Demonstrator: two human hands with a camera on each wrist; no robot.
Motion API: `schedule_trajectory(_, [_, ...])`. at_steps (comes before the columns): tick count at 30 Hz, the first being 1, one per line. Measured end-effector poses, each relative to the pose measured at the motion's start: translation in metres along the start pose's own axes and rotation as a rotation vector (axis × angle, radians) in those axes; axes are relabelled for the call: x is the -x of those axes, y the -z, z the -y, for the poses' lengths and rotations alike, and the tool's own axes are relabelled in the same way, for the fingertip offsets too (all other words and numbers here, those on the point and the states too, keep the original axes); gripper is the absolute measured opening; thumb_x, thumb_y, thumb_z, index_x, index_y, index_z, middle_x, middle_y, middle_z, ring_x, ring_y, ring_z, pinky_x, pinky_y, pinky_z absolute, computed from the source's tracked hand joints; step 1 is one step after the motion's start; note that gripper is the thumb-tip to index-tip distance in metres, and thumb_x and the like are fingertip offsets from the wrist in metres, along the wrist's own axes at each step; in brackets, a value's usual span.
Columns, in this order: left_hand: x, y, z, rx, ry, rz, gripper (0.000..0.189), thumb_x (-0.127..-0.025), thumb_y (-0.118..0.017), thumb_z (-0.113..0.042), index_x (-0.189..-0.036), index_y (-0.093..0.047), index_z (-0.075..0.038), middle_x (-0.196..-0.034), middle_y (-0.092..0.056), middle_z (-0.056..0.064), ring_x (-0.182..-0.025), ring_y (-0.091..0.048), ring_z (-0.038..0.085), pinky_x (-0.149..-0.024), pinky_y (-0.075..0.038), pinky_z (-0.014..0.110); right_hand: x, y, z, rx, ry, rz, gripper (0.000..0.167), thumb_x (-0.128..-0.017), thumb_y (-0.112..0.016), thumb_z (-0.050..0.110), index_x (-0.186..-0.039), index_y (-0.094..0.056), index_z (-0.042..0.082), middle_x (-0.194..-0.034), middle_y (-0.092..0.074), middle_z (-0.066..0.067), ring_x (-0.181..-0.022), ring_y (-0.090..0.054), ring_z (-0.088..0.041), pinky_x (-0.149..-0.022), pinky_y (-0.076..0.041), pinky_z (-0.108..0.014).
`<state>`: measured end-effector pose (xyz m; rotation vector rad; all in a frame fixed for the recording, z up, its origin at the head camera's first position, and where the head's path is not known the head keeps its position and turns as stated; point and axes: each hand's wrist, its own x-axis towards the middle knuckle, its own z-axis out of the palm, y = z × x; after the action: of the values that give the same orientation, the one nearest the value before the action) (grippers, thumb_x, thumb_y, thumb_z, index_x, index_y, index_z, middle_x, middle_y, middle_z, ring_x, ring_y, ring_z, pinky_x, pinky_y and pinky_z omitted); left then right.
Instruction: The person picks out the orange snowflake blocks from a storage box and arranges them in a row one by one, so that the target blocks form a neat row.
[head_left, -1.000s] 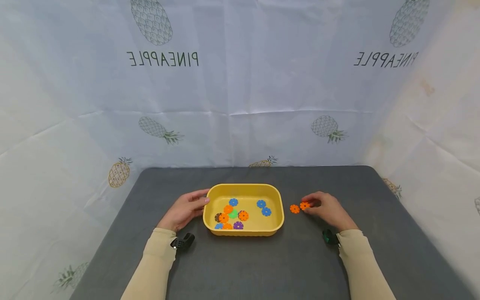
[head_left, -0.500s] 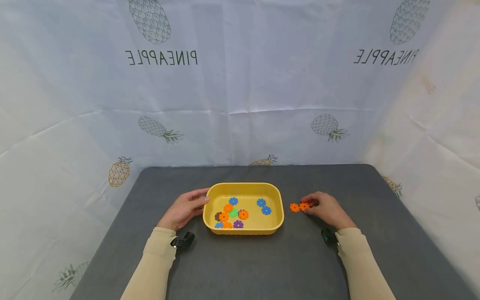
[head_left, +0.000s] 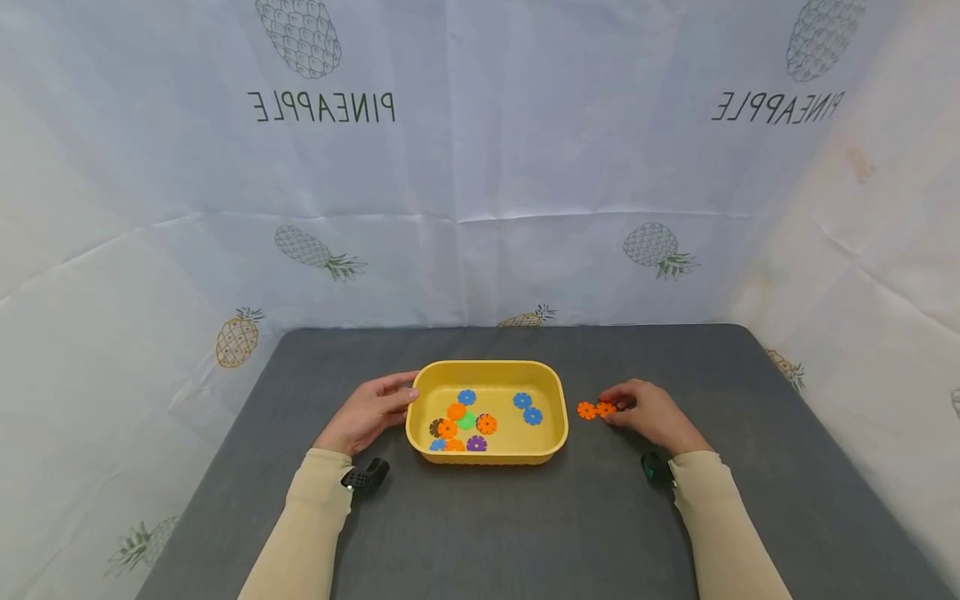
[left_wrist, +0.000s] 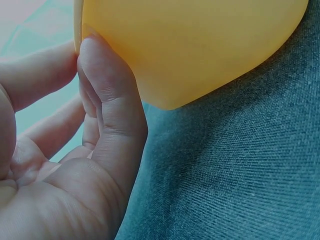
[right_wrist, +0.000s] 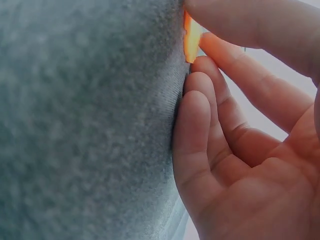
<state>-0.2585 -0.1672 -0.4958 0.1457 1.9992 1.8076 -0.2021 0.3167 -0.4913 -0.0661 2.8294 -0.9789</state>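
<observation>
A yellow plastic basin (head_left: pixel 487 457) stands on the dark table, with several notched plastic discs in it: blue, orange, purple, brown and a green disc (head_left: pixel 467 420). My left hand (head_left: pixel 366 417) pinches its left rim between thumb and fingers; the left wrist view shows the thumb against the yellow wall (left_wrist: pixel 200 40). To the right of the basin, my right hand (head_left: pixel 654 415) pinches an orange notched disc (head_left: pixel 605 410) by its edge, low at the tabletop. Another orange disc (head_left: pixel 586 410) lies edge to edge with it on the left. The right wrist view shows only a sliver of orange disc (right_wrist: pixel 191 40) between the fingers.
The dark cloth-covered table (head_left: pixel 495 533) ends at a white curtain (head_left: pixel 465 167) printed with pineapples, which also hangs at both sides. Black straps sit at the left wrist (head_left: pixel 366 476) and the right wrist (head_left: pixel 656 468).
My right hand has shifted slightly left, and both orange discs have moved a little toward the basin with it. The left hand keeps its grip on the rim. The head view has tilted slightly.
</observation>
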Motion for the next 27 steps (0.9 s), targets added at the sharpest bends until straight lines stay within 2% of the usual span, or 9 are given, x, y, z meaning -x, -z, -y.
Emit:
schedule_trajectory(4, [0.002,0.003,0.002,-0.006,-0.004,-0.006,0.067,-0.105,-0.074,-0.032,-0.164,-0.048,-0.013,-0.153,-0.062,0.02,-0.124,-0.072,0.025,-0.102,-0.064,0.036,0.0,0.0,0.005,-0.003,0.001,-0.003,0.038,-0.096,-0.083,0.021,-0.132,-0.076,0.009,-0.127,-0.069,-0.014,-0.11,-0.065,-0.028,-0.095,-0.06,-0.05])
schedule_trajectory(8, [0.003,0.004,0.003,-0.005,-0.017,-0.005,0.066,-0.105,-0.074,-0.032,-0.163,-0.049,-0.012,-0.152,-0.062,0.02,-0.123,-0.072,0.025,-0.102,-0.064,0.036,0.0,0.004,0.015,0.01,0.037,-0.038,0.038,-0.1,-0.08,0.023,-0.134,-0.075,0.008,-0.128,-0.07,-0.014,-0.112,-0.067,-0.03,-0.094,-0.062,-0.051])
schedule_trajectory(11, [0.002,0.003,0.004,0.004,-0.026,0.002,0.065,-0.105,-0.074,-0.031,-0.163,-0.049,-0.013,-0.152,-0.062,0.02,-0.123,-0.071,0.025,-0.101,-0.064,0.036,-0.004,0.007,0.031,0.037,0.083,-0.067,0.037,-0.103,-0.077,0.023,-0.136,-0.073,0.008,-0.127,-0.072,-0.013,-0.11,-0.069,-0.029,-0.093,-0.064,-0.05])
schedule_trajectory(14, [0.0,0.003,0.004,0.011,-0.026,0.002,0.065,-0.105,-0.074,-0.032,-0.163,-0.05,-0.013,-0.15,-0.063,0.02,-0.122,-0.072,0.025,-0.101,-0.064,0.035,-0.012,0.01,0.055,0.055,0.147,-0.055,0.037,-0.104,-0.075,0.023,-0.138,-0.072,0.008,-0.125,-0.073,-0.011,-0.108,-0.069,-0.026,-0.094,-0.064,-0.049])
schedule_trajectory(20, [0.001,0.004,0.004,0.012,-0.014,-0.014,0.063,-0.105,-0.074,-0.03,-0.161,-0.052,-0.013,-0.148,-0.065,0.02,-0.119,-0.073,0.024,-0.1,-0.065,0.036,-0.035,0.008,0.113,0.101,0.266,0.077,0.035,-0.102,-0.076,0.015,-0.137,-0.073,0.009,-0.123,-0.074,-0.006,-0.109,-0.067,-0.022,-0.1,-0.062,-0.047])
schedule_trajectory(27, [0.0,0.003,0.002,0.024,-0.019,-0.007,0.064,-0.104,-0.076,-0.03,-0.161,-0.052,-0.013,-0.144,-0.067,0.019,-0.117,-0.073,0.024,-0.099,-0.065,0.037,-0.058,-0.015,0.169,0.261,0.398,0.267,0.036,-0.099,-0.081,0.014,-0.134,-0.075,0.009,-0.123,-0.073,-0.006,-0.109,-0.065,-0.022,-0.1,-0.06,-0.042])
